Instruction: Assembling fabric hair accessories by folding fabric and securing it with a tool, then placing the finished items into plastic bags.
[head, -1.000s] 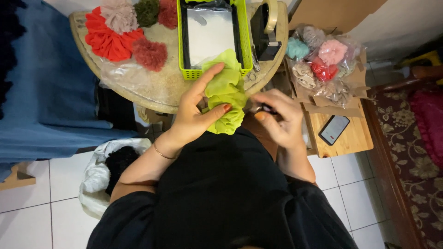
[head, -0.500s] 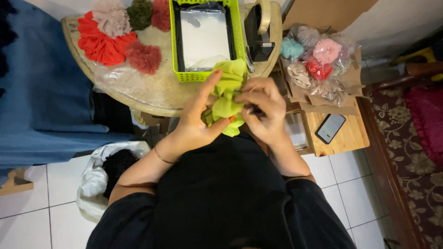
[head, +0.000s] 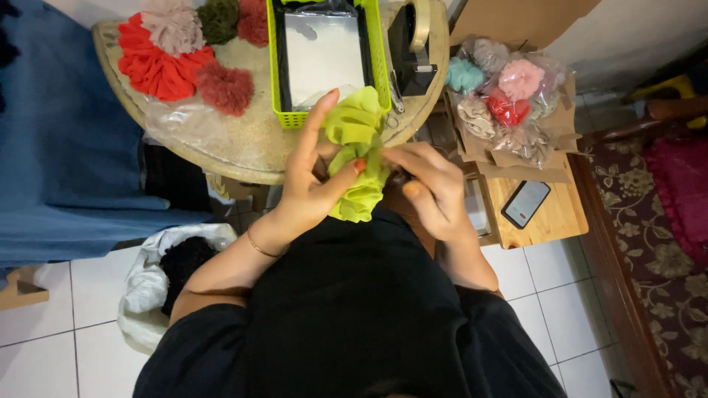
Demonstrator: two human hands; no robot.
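A lime-green ruffled fabric piece point(head: 358, 158) is pinched above the lap, at the round table's edge point(head: 243, 151), between the left hand point(head: 313, 184) and the right hand point(head: 431, 188), apparently mid-gathering, while finished scrunchies point(head: 173, 55) are already laid on the table.

A lime-green gathered fabric piece point(head: 358, 158) matches the lime-green plastic basket point(head: 377, 59). Red point(head: 153, 66), dusty-pink point(head: 174, 26) and olive point(head: 219, 18) fabric ruffles lie on the beige speckled tabletop point(head: 243, 136). Maroon floral rug point(head: 653, 221), white tiled floor point(head: 549, 295).
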